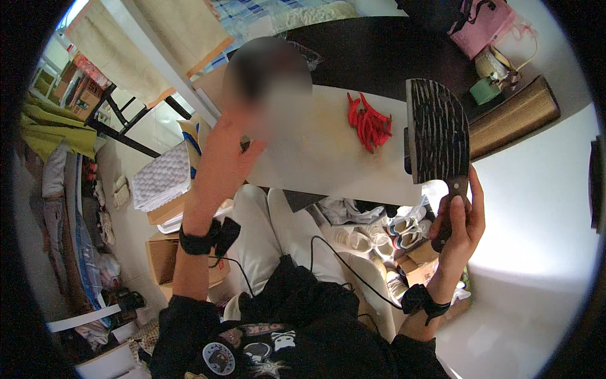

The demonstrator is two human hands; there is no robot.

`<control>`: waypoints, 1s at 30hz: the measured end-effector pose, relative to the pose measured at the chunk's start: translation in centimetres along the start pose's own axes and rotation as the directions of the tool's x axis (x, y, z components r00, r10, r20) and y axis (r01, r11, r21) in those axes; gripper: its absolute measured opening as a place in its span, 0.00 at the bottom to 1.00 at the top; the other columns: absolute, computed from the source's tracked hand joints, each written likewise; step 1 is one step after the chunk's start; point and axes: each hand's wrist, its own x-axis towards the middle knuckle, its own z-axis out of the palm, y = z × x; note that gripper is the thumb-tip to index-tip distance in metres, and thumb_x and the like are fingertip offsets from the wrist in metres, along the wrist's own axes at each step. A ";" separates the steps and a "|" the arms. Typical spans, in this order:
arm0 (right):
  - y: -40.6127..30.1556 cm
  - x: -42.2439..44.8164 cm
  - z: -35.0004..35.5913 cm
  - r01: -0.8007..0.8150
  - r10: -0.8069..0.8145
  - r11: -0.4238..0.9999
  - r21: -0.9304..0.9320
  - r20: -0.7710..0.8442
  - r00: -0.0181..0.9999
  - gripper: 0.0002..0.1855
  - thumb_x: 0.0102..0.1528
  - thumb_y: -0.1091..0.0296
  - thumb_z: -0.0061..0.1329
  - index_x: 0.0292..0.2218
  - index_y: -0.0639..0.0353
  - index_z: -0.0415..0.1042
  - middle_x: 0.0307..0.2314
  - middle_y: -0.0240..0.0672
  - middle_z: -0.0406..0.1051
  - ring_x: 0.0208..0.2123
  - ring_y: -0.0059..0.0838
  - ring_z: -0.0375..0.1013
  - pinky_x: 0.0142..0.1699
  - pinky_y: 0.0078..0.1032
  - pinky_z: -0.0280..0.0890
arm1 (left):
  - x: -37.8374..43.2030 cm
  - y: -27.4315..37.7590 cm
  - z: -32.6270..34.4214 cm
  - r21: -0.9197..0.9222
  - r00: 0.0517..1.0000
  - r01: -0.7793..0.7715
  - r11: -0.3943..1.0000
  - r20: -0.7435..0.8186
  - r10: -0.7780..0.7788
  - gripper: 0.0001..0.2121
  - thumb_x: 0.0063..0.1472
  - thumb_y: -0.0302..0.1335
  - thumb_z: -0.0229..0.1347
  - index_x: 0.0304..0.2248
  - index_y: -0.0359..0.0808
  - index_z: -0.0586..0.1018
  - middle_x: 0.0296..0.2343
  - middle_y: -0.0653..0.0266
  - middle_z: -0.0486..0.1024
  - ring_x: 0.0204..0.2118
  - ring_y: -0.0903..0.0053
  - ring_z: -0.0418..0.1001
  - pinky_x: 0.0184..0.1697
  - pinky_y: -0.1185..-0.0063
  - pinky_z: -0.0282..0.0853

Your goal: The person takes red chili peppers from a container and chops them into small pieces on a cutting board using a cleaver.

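My right hand (461, 218) grips the dark riveted handle of a broad cleaver (438, 132). Its black blade with pale streaks is raised at the right end of a white cutting board (322, 161). Several red chili peppers (367, 124) lie in a small pile on the board, left of the blade. At the board's left end is my left hand (232, 137); a blurred patch hides its fingers and whatever may be in them. Both wrists wear black straps with cables.
The board rests on a dark table (364, 52). Along its right side are a brown roll (516, 116), a green container (485, 91) and a pink bag (483, 28), near a white wall (525, 227). Shoes (360, 239) and cardboard boxes (161, 258) sit below, around my legs.
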 end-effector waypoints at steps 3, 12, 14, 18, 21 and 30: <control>0.8 -0.5 -0.9 0.035 -0.034 0.999 -0.014 0.038 0.999 0.26 0.63 0.71 0.42 0.62 0.56 0.61 0.21 0.27 0.67 0.15 0.13 0.61 0.18 0.12 0.56 | -2.8 0.3 0.8 -0.038 0.999 0.006 0.999 0.033 -0.005 0.21 0.59 0.28 0.59 0.53 0.40 0.74 0.50 0.55 0.69 0.54 0.62 0.68 0.57 0.70 0.64; 0.9 -1.2 -1.2 -0.017 0.017 1.000 0.007 -0.006 1.000 0.26 0.63 0.71 0.43 0.62 0.56 0.60 0.22 0.28 0.68 0.15 0.13 0.61 0.18 0.12 0.56 | -4.3 1.7 2.7 -0.027 0.998 0.055 0.998 0.035 -0.054 0.27 0.56 0.31 0.63 0.55 0.40 0.71 0.58 0.55 0.59 0.60 0.57 0.61 0.61 0.66 0.61; 0.8 -1.3 -1.2 -0.018 0.018 1.000 0.022 -0.007 1.000 0.26 0.63 0.71 0.43 0.62 0.56 0.60 0.22 0.28 0.68 0.15 0.13 0.61 0.18 0.12 0.56 | -4.4 2.3 2.5 -0.010 0.996 0.077 0.997 0.037 -0.077 0.26 0.57 0.32 0.63 0.55 0.40 0.71 0.58 0.55 0.60 0.59 0.56 0.61 0.61 0.66 0.60; 0.7 -1.4 -1.0 -0.027 0.028 0.999 0.042 -0.014 1.000 0.26 0.64 0.70 0.42 0.62 0.57 0.60 0.22 0.28 0.68 0.15 0.13 0.61 0.17 0.13 0.56 | -3.6 4.5 1.6 0.160 0.999 -0.033 0.987 0.031 0.029 0.24 0.59 0.33 0.61 0.54 0.40 0.71 0.55 0.54 0.64 0.56 0.55 0.64 0.60 0.65 0.60; 0.6 -1.5 -0.9 -0.062 0.064 0.997 0.052 -0.037 0.997 0.26 0.64 0.69 0.43 0.62 0.57 0.59 0.22 0.29 0.68 0.14 0.13 0.61 0.17 0.13 0.56 | -1.0 6.7 1.6 0.109 0.983 -0.143 0.984 0.132 0.128 0.22 0.60 0.34 0.59 0.53 0.39 0.72 0.51 0.53 0.67 0.54 0.56 0.65 0.58 0.66 0.61; 1.1 -1.6 -0.8 -0.026 0.035 0.986 0.162 -0.057 0.998 0.28 0.62 0.67 0.47 0.61 0.62 0.61 0.20 0.33 0.69 0.11 0.13 0.60 0.14 0.13 0.52 | 10.3 5.7 6.4 -0.139 0.935 -0.170 0.976 0.289 0.204 0.17 0.61 0.36 0.59 0.44 0.32 0.74 0.34 0.53 0.77 0.36 0.62 0.77 0.41 0.69 0.72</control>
